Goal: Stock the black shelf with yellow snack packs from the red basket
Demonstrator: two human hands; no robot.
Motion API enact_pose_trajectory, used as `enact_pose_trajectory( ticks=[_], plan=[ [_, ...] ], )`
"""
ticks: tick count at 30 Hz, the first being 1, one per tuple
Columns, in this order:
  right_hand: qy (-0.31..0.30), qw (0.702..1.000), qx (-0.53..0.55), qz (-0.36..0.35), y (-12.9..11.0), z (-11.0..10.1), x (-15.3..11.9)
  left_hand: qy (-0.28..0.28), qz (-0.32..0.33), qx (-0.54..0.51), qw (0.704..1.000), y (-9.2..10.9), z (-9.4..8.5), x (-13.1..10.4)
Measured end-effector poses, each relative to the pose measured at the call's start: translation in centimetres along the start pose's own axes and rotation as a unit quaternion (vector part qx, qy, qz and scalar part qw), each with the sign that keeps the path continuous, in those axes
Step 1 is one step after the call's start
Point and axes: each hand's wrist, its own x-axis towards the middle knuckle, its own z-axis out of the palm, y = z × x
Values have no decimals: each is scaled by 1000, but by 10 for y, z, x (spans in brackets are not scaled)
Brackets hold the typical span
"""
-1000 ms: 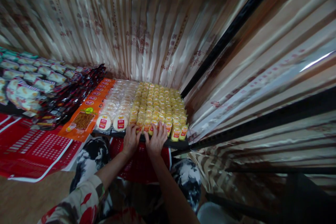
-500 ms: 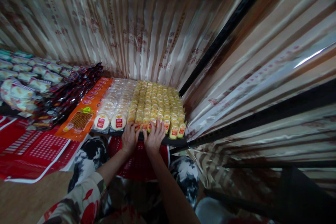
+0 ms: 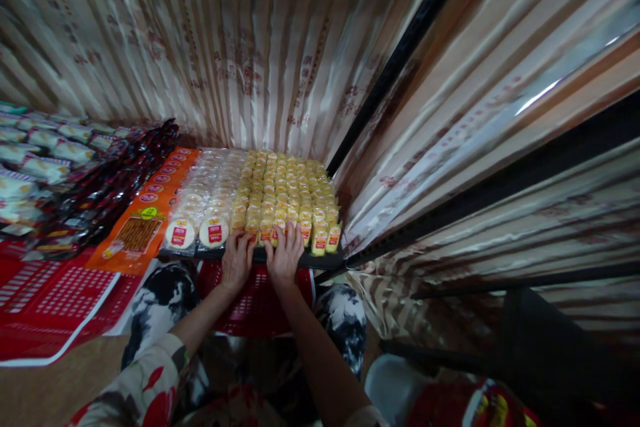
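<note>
Small yellow snack packets (image 3: 287, 190) with red labels stand in tight rows on a dark shelf (image 3: 260, 255). My left hand (image 3: 237, 259) rests at the front of the left-hand yellow rows, its fingers bent over the packets. Beside it, my right hand (image 3: 284, 255) lies with fingers spread against the front packets. Both hands are open, and neither has lifted a packet. Just left of them are rows of round white crackers (image 3: 214, 232) in clear wrappers with red labels.
An orange snack bag (image 3: 137, 233) lies left of the crackers, then dark red packets (image 3: 107, 183) and white packets (image 3: 47, 165). Red plastic baskets (image 3: 50, 300) sit below the shelf. Black metal posts (image 3: 395, 67) and a striped sheet wall (image 3: 240, 47) enclose the right and back.
The view has shifted slightly, so the shelf appears further left. Both hands stay at the front of the yellow packets, with the fingers a little moved.
</note>
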Motion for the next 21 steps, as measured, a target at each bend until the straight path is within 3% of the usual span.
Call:
enact_pose_trajectory(
  ticks=[10,21],
  plan=[
    [-22,1000,16,-11,4,-8,-3,-14,-6,16,1000,1,-5,-3],
    [-18,999,47,-22,13,-15,-6,-4,35,35,999,2,-12,-6]
  ],
)
